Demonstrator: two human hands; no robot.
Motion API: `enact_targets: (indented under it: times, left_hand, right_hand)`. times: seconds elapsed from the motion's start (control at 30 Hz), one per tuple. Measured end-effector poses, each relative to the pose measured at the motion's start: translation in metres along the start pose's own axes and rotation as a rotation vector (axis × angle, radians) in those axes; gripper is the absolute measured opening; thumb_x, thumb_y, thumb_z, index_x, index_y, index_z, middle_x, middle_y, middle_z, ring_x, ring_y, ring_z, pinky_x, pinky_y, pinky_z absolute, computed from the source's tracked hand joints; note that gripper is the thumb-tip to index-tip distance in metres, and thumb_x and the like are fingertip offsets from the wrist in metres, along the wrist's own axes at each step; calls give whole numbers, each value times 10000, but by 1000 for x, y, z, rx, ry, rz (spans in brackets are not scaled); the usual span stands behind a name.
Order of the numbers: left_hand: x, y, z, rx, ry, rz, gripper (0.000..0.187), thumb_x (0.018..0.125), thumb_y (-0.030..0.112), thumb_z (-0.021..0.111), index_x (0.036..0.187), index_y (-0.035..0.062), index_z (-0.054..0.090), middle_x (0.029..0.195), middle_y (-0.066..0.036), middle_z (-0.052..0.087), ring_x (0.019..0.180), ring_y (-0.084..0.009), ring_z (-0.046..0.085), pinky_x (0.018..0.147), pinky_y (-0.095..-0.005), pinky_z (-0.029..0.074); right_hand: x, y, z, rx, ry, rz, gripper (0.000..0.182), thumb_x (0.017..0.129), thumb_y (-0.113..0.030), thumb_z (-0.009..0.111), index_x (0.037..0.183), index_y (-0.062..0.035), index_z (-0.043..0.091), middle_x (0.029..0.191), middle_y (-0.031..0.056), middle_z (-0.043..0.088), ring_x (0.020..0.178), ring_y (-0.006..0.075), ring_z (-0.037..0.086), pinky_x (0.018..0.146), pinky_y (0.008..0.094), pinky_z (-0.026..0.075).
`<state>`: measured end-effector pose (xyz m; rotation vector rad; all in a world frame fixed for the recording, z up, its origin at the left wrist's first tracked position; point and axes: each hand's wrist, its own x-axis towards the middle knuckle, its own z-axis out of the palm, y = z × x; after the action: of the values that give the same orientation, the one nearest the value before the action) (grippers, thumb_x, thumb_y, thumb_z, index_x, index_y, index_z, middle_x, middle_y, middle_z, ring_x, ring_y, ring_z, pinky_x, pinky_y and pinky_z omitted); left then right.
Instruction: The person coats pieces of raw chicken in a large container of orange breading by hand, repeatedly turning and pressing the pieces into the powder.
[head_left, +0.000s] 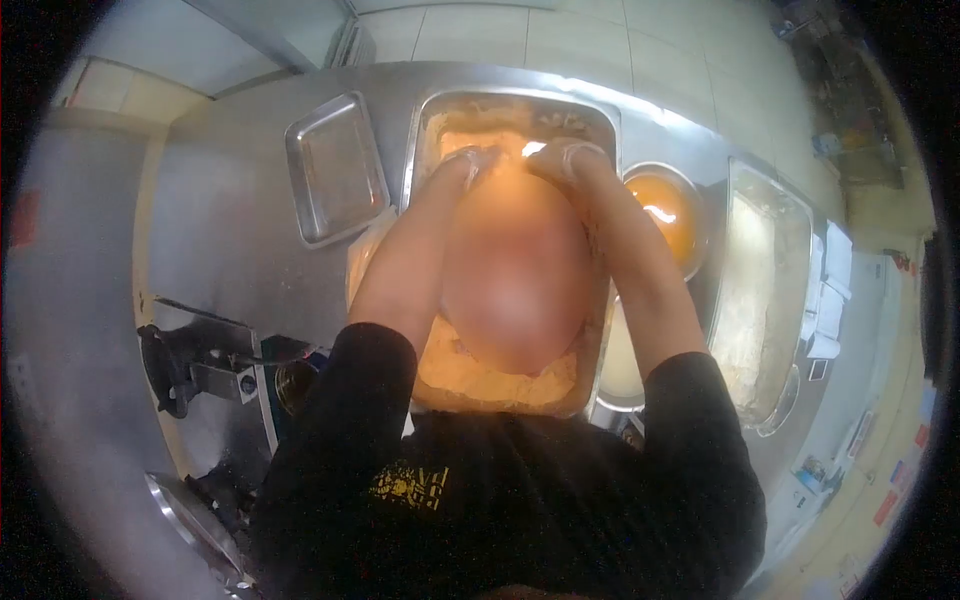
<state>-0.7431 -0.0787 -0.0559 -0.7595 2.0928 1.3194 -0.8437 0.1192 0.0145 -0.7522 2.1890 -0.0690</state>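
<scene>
Both of my hands reach to the far half of a deep metal tray (612,125) that holds an orange powder (500,388). My left hand (474,160) is low over the powder on the left. Close beside it, on the right, is my right hand (568,156), with what looks like a thin clear glove at the wrist. A large blurred oval covers the middle of the tray and hides what lies there. The fingers are washed out in the orange glow, so I cannot tell whether they hold anything.
A shallow metal tray (337,170) lies to the left on the steel counter (230,190). On the right stand a bowl of orange liquid (665,215), a round container with pale contents (622,355) and a long tray of whitish powder (745,290). White papers (830,290) lie beyond.
</scene>
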Motion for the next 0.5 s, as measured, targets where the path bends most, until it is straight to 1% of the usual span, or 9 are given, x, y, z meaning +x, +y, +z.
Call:
enact_targets:
  times: [0.07, 0.1, 0.17, 0.2, 0.3, 0.33, 0.43, 0.5]
  left_hand:
    - [-36, -5, 11, 17, 19, -94, 871, 939, 774, 459, 1442, 77, 603, 1482, -171, 592, 1316, -336, 588, 1091, -479, 457]
    - [-32, -20, 18, 15, -21, -117, 878, 950, 775, 451, 1492, 90, 544, 1529, -164, 538, 1341, -331, 559, 1100, -494, 446]
    - [-19, -67, 38, 18, -113, -170, 907, 971, 775, 435, 1593, 115, 426, 1622, -150, 430, 1393, -320, 502, 1120, -523, 423]
    - [-40, -62, 41, -44, -117, -243, 900, 977, 774, 421, 1591, 117, 429, 1618, -153, 434, 1389, -320, 507, 1119, -523, 426]
    - [-164, -24, 52, -230, -126, -474, 881, 993, 772, 380, 1586, 123, 441, 1603, -163, 447, 1378, -322, 520, 1119, -523, 435]
    - [-188, -22, 52, -285, -126, -501, 878, 996, 769, 373, 1586, 121, 440, 1602, -163, 448, 1378, -322, 521, 1120, -522, 435]
    - [-225, -44, 60, -562, -134, -461, 869, 1006, 758, 354, 1586, 116, 438, 1601, -166, 450, 1379, -322, 523, 1125, -518, 433]
    - [-224, -63, 66, -804, -144, -368, 864, 1012, 751, 340, 1586, 113, 436, 1600, -168, 452, 1379, -322, 525, 1128, -516, 432]
  right_hand:
    - [-17, 4, 30, 281, -6, 35, 611, 944, -546, 561, 1274, -57, 718, 1282, 173, 708, 1106, 279, 648, 989, 410, 494]
    - [-23, 8, 46, 413, -3, 52, 643, 943, -588, 566, 1256, -50, 726, 1246, 174, 721, 1058, 266, 643, 975, 413, 493]
    - [-39, 12, 74, 594, -41, 85, 660, 954, -603, 547, 1274, -49, 708, 1259, 171, 712, 1074, 273, 646, 974, 416, 502]
    - [-47, 12, 85, 663, -51, 101, 669, 959, -611, 538, 1283, -48, 699, 1265, 170, 708, 1082, 277, 647, 974, 418, 506]
    - [-73, 10, 116, 852, -69, 147, 696, 974, -633, 509, 1311, -46, 671, 1283, 165, 694, 1105, 287, 652, 974, 423, 520]
    - [-82, 9, 126, 906, -78, 162, 704, 980, -640, 500, 1320, -45, 662, 1290, 163, 690, 1113, 290, 653, 973, 425, 524]
    - [-107, 1, 153, 1069, -95, 203, 731, 995, -662, 471, 1347, -43, 635, 1308, 159, 677, 1136, 300, 657, 973, 430, 538]
    - [-118, -6, 163, 1225, -88, 228, 748, 1006, -677, 452, 1365, -42, 617, 1321, 156, 668, 1151, 307, 660, 972, 433, 547]
